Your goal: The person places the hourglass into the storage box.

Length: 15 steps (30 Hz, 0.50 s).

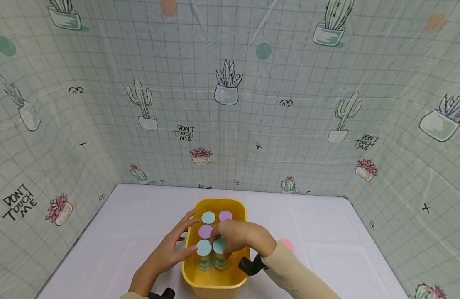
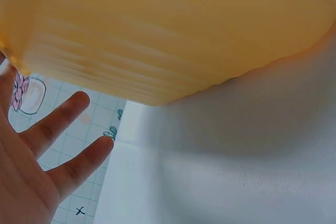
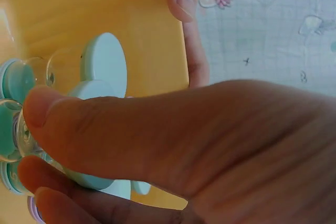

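A yellow plastic bin [image 1: 215,281] stands on the white table, holding several upright sand timers with teal or purple round caps and clear glass bulbs. In the head view my right hand [image 1: 239,237] reaches in from the right and grips a teal-capped sand timer [image 1: 220,262] at the near end. Its thumb [image 3: 94,135] lies along the glass in the right wrist view. Just left of it stands another teal-capped sand timer [image 1: 204,248]. My left hand [image 1: 166,251] rests at the bin's left rim, fingers spread and fairly straight, thumb over the edge.
Purple-capped sand timers [image 1: 205,231] and a teal-capped one [image 1: 208,217] stand farther back in the bin. On the table [image 1: 312,220], a pink round cap [image 1: 287,244] shows partly behind my right sleeve. A cactus-print cloth [image 1: 245,124] walls the table's back and sides.
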Each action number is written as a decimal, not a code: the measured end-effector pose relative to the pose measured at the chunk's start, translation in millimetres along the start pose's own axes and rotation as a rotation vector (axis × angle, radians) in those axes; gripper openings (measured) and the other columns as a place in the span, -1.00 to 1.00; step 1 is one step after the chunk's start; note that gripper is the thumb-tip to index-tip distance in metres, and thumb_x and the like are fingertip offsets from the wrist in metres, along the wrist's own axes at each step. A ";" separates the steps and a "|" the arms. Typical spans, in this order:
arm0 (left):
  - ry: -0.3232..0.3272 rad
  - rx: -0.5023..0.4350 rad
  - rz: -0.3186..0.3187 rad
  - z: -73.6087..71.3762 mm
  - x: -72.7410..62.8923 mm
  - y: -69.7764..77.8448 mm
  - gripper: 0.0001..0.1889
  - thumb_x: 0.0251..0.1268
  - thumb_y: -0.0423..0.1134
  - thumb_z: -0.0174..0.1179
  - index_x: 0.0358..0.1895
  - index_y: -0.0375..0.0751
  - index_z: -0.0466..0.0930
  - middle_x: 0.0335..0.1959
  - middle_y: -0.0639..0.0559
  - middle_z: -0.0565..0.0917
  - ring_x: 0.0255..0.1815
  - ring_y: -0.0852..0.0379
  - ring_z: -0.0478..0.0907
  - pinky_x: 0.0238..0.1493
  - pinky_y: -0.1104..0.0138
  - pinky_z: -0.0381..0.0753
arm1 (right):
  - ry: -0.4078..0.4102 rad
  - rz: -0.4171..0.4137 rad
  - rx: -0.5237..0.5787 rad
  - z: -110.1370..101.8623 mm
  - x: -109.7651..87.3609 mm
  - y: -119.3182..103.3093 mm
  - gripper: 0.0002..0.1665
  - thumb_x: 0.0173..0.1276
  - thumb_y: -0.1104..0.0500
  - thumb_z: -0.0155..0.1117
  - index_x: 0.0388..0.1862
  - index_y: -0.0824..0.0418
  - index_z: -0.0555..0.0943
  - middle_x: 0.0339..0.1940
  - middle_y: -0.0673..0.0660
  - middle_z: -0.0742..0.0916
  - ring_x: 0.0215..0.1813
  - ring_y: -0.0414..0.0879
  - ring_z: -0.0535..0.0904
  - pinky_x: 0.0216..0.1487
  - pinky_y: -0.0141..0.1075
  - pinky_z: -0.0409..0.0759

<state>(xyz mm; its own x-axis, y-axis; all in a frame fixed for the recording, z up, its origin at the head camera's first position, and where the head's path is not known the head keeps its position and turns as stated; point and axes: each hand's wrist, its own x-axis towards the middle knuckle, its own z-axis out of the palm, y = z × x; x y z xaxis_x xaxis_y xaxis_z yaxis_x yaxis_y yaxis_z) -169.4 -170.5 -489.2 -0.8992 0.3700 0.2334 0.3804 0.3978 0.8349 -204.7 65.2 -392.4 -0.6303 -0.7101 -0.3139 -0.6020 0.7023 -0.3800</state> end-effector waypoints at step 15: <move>-0.001 -0.005 -0.014 -0.2 -0.2 1.0 -0.37 0.36 -0.03 0.26 0.50 0.25 0.36 0.70 0.01 0.07 0.28 -0.15 0.47 0.12 -0.16 0.57 | -0.042 -0.016 -0.051 3.5 6.9 0.8 -0.58 0.07 0.27 0.68 -0.06 0.06 0.80 -0.16 -0.17 0.78 -0.14 -0.36 0.58 0.03 -0.47 0.60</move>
<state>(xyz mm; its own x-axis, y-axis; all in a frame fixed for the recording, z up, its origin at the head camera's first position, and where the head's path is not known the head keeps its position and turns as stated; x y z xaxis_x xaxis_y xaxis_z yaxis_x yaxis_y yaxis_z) -168.9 -170.2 -488.4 -0.9044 0.3651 0.2210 0.3663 0.3985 0.8409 -207.9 60.7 -397.9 -0.5999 -0.7220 -0.3447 -0.6365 0.6917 -0.3411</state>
